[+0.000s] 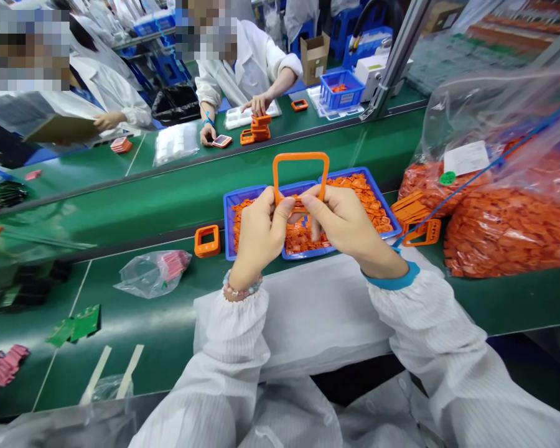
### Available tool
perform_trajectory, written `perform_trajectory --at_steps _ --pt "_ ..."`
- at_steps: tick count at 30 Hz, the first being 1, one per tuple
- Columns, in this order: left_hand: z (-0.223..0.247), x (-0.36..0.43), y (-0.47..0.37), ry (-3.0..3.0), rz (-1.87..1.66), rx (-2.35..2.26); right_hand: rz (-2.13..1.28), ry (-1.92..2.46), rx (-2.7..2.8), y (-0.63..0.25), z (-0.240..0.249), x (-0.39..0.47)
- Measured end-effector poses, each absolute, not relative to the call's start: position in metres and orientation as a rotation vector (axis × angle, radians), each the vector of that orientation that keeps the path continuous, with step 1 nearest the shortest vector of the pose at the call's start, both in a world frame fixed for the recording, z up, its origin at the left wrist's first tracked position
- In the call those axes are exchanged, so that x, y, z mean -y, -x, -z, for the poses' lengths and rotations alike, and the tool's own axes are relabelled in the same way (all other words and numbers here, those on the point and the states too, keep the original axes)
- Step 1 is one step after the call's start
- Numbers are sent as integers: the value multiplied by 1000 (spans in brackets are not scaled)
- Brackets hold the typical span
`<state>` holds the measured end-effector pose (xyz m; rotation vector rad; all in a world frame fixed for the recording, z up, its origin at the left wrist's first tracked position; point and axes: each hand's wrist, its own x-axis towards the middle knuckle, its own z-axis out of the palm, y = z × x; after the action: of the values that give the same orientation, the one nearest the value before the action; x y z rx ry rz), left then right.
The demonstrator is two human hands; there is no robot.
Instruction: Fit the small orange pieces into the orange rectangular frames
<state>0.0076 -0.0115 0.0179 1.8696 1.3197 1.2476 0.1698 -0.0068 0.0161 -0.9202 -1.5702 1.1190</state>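
An orange plastic frame is held upright in front of me, above the blue bins. My left hand grips its lower left corner with thumb and fingers. My right hand is closed on the lower right corner, its thumb close to the left thumb at the bottom edge. Whether a small part sits between the thumbs is hidden by the fingers. Just behind the hands stand blue bins filled with small orange pieces. A stack of orange frames lies left of the bins.
White sheeting covers the bench before me. Large clear bags of orange parts stand right, beside loose orange frames. Leftward lie a bag with pink pieces and green circuit boards. Across the green conveyor, a co-worker's hand touches stacked orange frames.
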Motion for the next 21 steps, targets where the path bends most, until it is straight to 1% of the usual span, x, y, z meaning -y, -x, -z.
perform_trajectory --at_steps 9,12,15,17,21 --pt "-21 16 -7 -1881 -1347 -1325 -1089 936 1501 -165 -19 17" --pt "-23 17 -3 -1801 -1336 -1286 -1176 898 1529 -169 -21 15" --pt "-25 16 2 -1684 -1423 -1321 -1246 858 1661 -176 -13 -1" --pt "-26 15 4 -1621 -1485 -1357 -1161 949 1883 -178 0 -15" --pt "-27 13 6 -1588 -1527 -1368 -704 1396 2565 -171 27 -33"
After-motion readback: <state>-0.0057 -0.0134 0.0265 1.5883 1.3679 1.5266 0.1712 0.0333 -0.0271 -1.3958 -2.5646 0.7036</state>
